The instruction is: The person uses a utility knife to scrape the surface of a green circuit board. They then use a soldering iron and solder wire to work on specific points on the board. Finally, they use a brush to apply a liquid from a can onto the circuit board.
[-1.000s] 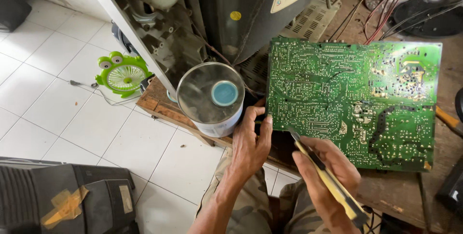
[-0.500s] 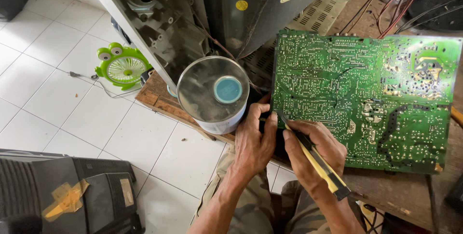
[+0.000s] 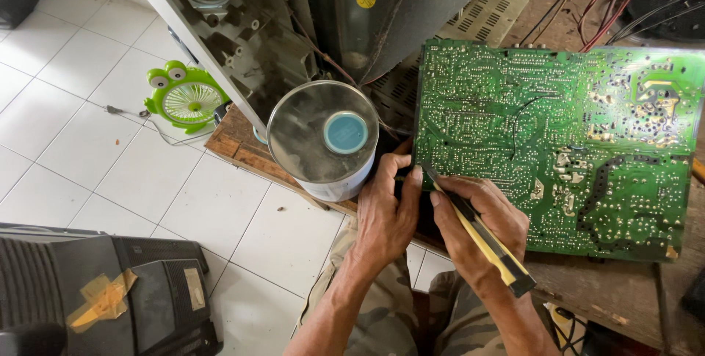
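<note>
Gripping a yellow-and-black hand tool (image 3: 485, 242) like a pen, the right hand (image 3: 481, 231) is pressing its dark tip against the lower left corner of the green circuit board (image 3: 558, 143), fingers wrapped tight round the handle. Whether it's a screwdriver or a soldering tool, I cannot tell from here. The left hand (image 3: 389, 209) is curling in just beside it, thumb and fingertips pinching the board's left edge, seemingly to keep the panel from sliding while the tip is working.

The board is lying solder side up on a worn wooden bench (image 3: 631, 297), tilted slightly, its near edge resting close to the person's lap. Touching the left hand's knuckles is a round metal tin (image 3: 323, 139) with a blue cap in its lid, standing upright at the bench corner, within easy reach. Behind it, the open back of an old television set (image 3: 345, 18) is looming, wires trailing out. Down on the white tiled floor (image 3: 88, 143), a small green frog-shaped fan (image 3: 183, 99) is sitting, and a dark plastic casing (image 3: 110, 290) patched with tape is lying well apart at the lower left.
</note>
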